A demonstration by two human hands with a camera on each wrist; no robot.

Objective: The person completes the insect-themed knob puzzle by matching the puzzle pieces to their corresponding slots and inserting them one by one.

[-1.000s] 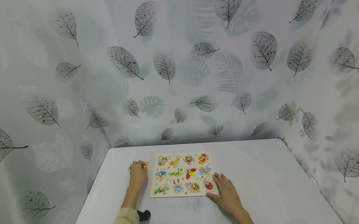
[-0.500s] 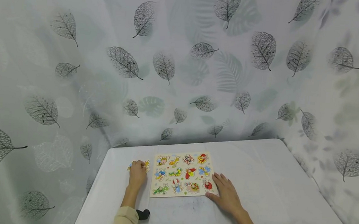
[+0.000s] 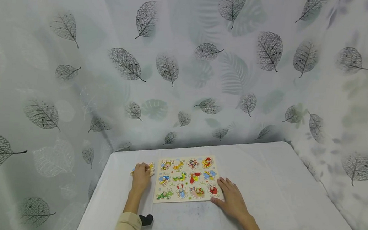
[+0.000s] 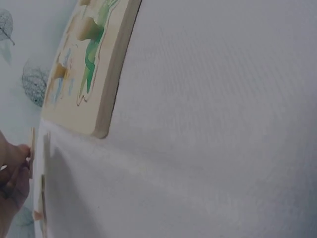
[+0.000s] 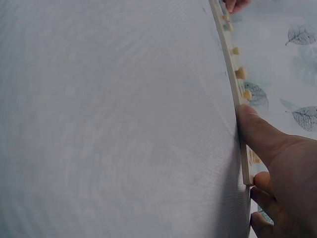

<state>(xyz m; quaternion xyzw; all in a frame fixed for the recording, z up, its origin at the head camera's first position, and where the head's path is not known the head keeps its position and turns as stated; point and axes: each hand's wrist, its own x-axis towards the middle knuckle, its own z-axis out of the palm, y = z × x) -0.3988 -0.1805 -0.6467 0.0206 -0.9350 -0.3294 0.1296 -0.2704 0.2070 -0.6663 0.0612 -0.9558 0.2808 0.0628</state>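
Observation:
A wooden peg puzzle board point(image 3: 186, 179) with painted insects lies on the white table. Left of it, my left hand point(image 3: 141, 178) pinches a thin yellow puzzle piece point(image 3: 151, 168) with thumb and fingers. The left wrist view shows this thin piece point(image 4: 32, 148) edge-on in the fingers, raised over another flat piece point(image 4: 43, 203). A blue-and-yellow piece point(image 3: 132, 171) peeks out left of that hand, mostly hidden. My right hand point(image 3: 234, 200) rests at the board's near right corner, thumb point(image 5: 250, 121) against the front edge and fairly straight fingers along the right side.
Round wooden knobs point(image 5: 240, 73) stand up from the pieces on the board. A white cloth covers the table point(image 3: 278, 193). Behind and at the sides hangs a leaf-printed curtain point(image 3: 186, 83). Black straps with wrist cameras point(image 3: 146, 220) sit at both cuffs.
The yellow piece in my left fingers has risen slightly and tilted. The right hand and the board stay where they were.

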